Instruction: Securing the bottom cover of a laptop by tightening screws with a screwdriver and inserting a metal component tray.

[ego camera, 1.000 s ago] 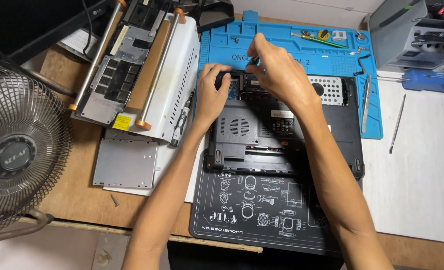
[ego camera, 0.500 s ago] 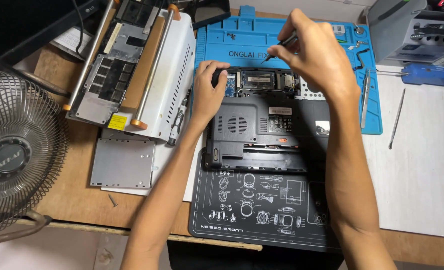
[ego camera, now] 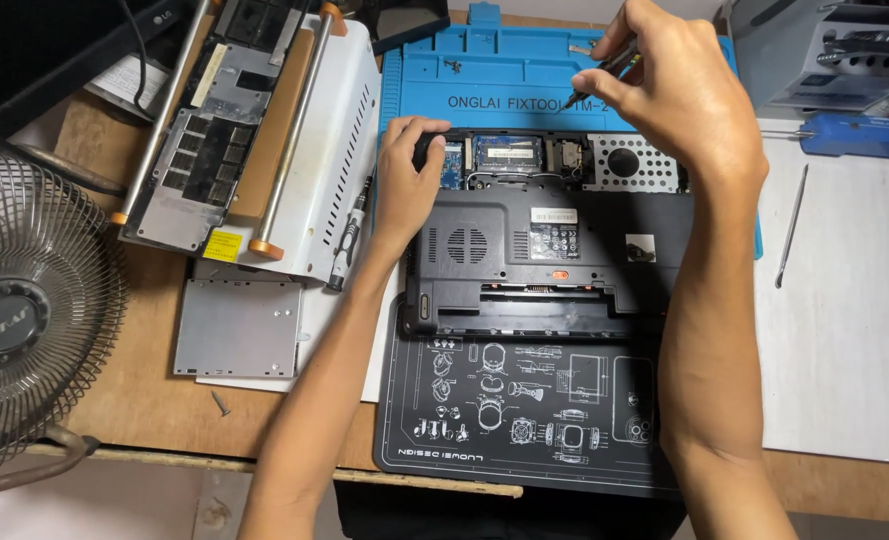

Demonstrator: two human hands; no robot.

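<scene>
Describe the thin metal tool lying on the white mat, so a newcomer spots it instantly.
Start at the open black laptop, then go right onto the white mat. The thin metal pry tool lies there alone, slim and bare steel, unlike the thick blue-handled screwdriver above it.

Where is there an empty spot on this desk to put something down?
The white sheet right of the laptop is mostly bare, holding only a thin metal tool. Bare wood lies below the grey metal plate. The top left, by the fan, is crowded.
</scene>
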